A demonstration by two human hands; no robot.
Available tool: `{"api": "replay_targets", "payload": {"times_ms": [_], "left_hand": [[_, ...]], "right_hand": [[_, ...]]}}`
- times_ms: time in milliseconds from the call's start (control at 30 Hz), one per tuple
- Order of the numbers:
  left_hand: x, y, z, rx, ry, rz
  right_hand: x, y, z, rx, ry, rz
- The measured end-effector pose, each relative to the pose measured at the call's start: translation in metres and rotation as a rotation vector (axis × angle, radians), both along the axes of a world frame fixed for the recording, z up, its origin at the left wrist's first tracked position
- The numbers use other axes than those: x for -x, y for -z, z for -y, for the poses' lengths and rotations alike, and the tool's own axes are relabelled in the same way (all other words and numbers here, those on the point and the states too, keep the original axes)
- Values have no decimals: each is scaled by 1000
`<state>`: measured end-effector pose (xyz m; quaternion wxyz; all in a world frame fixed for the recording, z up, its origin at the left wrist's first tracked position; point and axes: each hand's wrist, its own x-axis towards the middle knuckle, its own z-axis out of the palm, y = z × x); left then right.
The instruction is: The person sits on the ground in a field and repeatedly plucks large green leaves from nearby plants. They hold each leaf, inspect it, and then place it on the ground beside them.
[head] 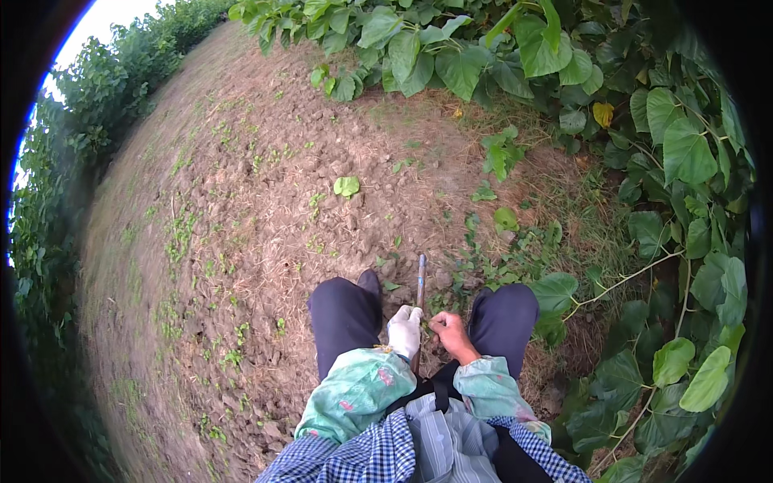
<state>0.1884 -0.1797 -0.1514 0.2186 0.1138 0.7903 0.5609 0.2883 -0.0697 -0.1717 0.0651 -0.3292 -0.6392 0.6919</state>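
My left hand [404,331], in a whitish glove, is closed around a slim rod-like handle [421,279]. The handle's far end points away from me, and a small blue mark shows on its side. Close beside it, on the right, is my bare right hand [454,339], its thumb and fingertips drawn together. Whether something small is pinched there is too fine to make out. Both hands are low between my bent knees, in green patterned sleeve covers [362,386].
Dry, cloddy soil [266,199] with straw and small weeds spreads ahead and to the left. Broad-leaved branches [688,151] crowd the right side and hang over the top. A loose green leaf [346,186] lies on the ground. Another leafy row [90,108] borders the far left.
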Motion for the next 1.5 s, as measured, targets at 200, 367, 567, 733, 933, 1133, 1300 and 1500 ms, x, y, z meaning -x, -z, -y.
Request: {"api": "replay_targets", "payload": {"times_ms": [200,367,567,733,933,1133,1300,1500], "left_hand": [[2,-7,-5,-102,-83,-143],[13,-20,-4,-160,-32,-36],[0,-12,2,103,162,-260],[-2,-32,-3,20,164,39],[2,-15,1,-61,90,36],[3,-13,0,-27,68,33],[5,-10,-1,-9,47,119],[1,-10,5,122,213,-28]], "right_hand": [[-4,7,-2,-477,-174,125],[-7,8,5,-711,-84,278],[4,-13,-1,-225,176,-134],[2,16,-4,1,73,-228],[3,5,2,-115,-44,-176],[0,-2,0,-85,-104,-172],[-1,-3,-1,-34,-129,-157],[0,0,2,-106,-19,-148]]}}
